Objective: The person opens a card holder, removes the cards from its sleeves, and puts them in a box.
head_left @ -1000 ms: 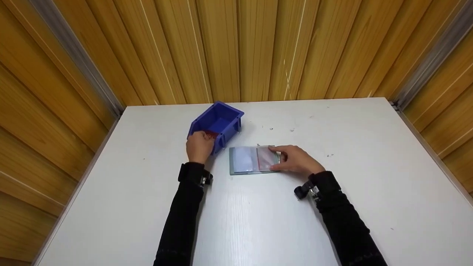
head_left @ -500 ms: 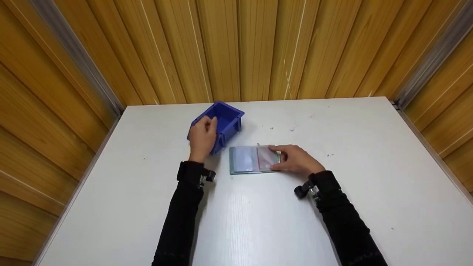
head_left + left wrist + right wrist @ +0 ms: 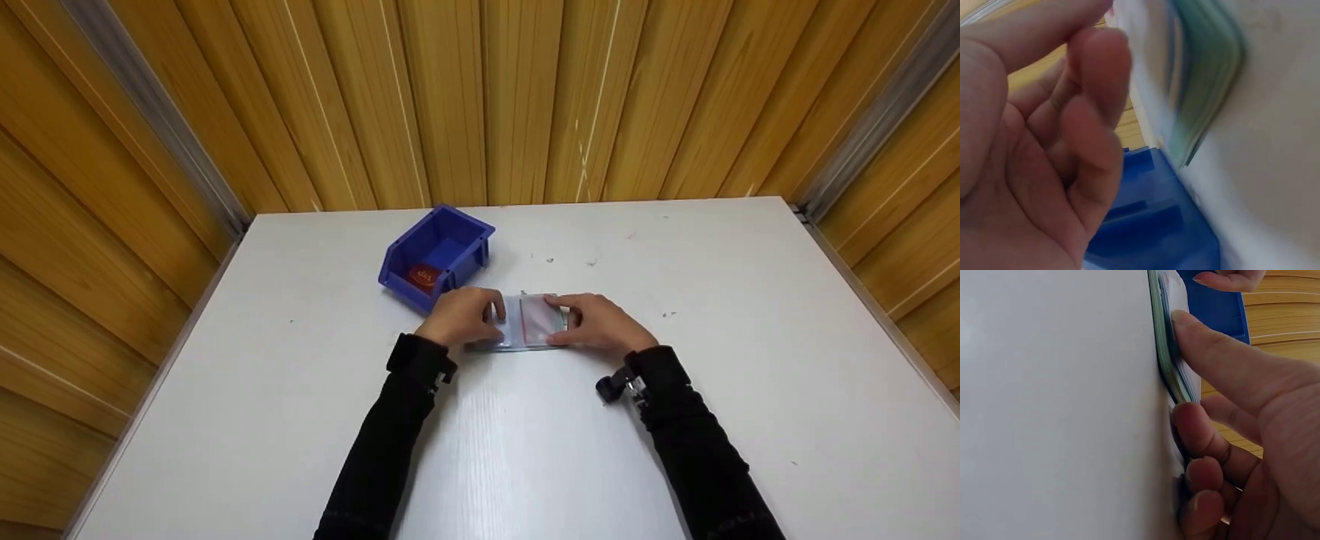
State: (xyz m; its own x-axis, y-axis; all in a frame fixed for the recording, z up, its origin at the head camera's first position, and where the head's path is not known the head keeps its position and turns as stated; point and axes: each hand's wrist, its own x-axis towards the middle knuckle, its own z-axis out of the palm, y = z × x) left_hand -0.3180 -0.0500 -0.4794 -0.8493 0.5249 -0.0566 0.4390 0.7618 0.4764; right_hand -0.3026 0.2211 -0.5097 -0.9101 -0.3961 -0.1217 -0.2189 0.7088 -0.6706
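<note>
A small card holder [image 3: 513, 322] with clear plastic sleeves and a green cover lies spread on the white table. My right hand [image 3: 604, 324] holds its right side, thumb [image 3: 1207, 343] on the sleeves and fingertips at the edge. My left hand [image 3: 466, 315] is over the left sleeve with loosely bent fingers and nothing visible in them; it partly hides that side. In the left wrist view, the card holder's green edge [image 3: 1213, 73] shows beside these fingers. A dark red card [image 3: 424, 277] with a gold mark lies in the blue bin [image 3: 465, 262].
The blue bin stands behind and left of the card holder, close to the left hand. Small dark specks mark the white table [image 3: 300, 420]. Wood-look panels [image 3: 517, 105] rise along the back and both sides.
My left hand has left the blue bin and moved right and nearer, to the card holder's left side. The red card in the bin is now uncovered. The right hand stays put.
</note>
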